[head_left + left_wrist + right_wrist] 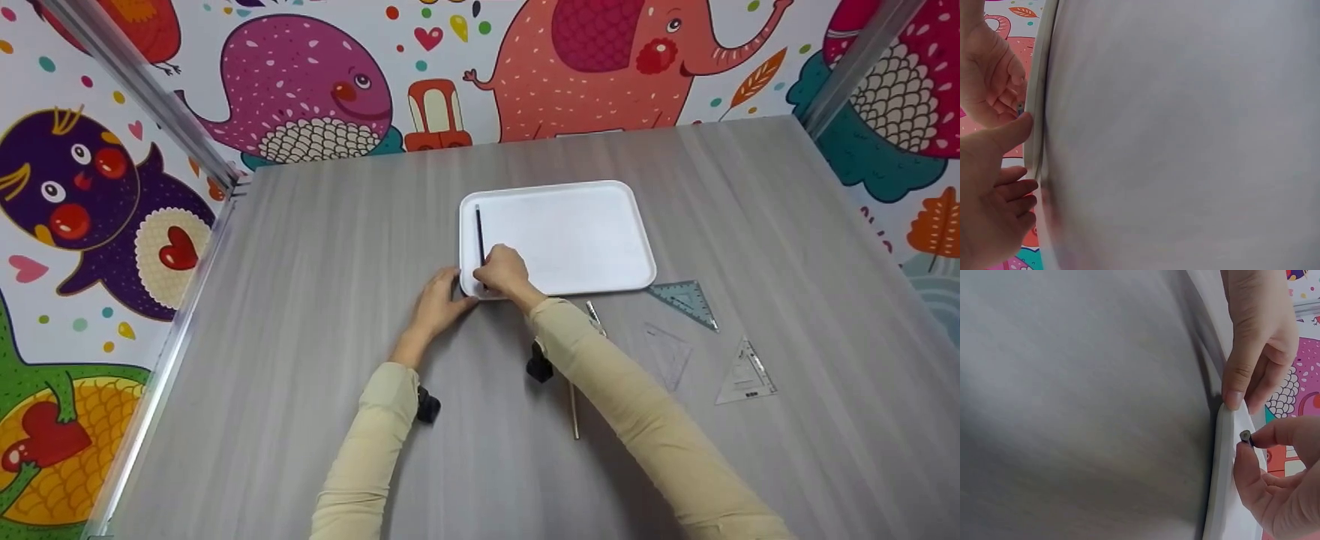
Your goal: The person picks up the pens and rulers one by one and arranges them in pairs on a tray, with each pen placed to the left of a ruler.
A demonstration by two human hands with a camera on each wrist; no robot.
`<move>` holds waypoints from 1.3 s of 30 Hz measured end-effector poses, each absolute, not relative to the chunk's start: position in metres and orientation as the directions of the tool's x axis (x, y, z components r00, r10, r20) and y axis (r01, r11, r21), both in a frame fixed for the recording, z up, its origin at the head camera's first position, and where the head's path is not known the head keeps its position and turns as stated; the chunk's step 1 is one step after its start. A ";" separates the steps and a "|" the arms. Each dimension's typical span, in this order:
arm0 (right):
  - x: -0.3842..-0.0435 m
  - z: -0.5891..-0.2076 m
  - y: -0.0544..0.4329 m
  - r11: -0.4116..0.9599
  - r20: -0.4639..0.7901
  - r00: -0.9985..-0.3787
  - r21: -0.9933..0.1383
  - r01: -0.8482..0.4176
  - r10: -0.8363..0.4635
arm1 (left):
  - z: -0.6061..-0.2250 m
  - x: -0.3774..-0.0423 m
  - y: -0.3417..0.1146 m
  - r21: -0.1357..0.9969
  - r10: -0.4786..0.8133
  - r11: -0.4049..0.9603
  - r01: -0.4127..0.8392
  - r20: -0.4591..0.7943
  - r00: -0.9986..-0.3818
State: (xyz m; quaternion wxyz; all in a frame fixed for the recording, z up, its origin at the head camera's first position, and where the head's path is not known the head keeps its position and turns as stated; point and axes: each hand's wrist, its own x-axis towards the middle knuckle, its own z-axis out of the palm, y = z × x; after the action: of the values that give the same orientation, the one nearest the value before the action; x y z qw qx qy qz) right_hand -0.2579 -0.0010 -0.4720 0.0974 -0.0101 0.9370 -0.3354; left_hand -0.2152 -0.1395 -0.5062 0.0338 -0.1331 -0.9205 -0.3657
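A dark pencil (480,229) extends along the left side of a white tray (577,232), mid-frame, its near end pinched by the right hand (506,270). The left hand (439,306) holds the tray's lower-left corner between thumb and fingers. Right of centre, a teal set square (703,304) rests on the tabletop (337,247).

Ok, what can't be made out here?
Head view: part of black pencil, behind right hand.
Head view: part of thin rod, behind right sleeve.
Head view: markings on teal set square, too small.
Left wrist view: part of the tray, cut off by the top edge.
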 end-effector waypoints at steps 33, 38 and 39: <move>-0.255 -0.473 -0.007 0.804 -0.142 -0.986 -0.595 0.010 -0.092 | -0.505 -0.215 -0.140 0.681 0.232 0.673 0.290 0.178 -0.956; -0.255 -0.472 -0.006 0.798 -0.115 -0.988 -0.602 -0.011 -0.100 | -0.505 -0.216 -0.140 0.671 0.230 0.682 0.290 0.180 -0.956; -0.254 -0.471 -0.005 0.798 -0.111 -0.989 -0.602 -0.015 -0.103 | -0.506 -0.216 -0.140 0.670 0.229 0.684 0.289 0.179 -0.957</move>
State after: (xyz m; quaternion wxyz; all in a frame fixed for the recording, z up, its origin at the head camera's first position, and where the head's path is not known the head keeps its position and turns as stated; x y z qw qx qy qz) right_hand -0.2544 -0.0051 -0.4712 0.0692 -0.0311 0.9456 -0.3163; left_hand -0.2157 -0.1402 -0.5056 0.0403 -0.1412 -0.9167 -0.3717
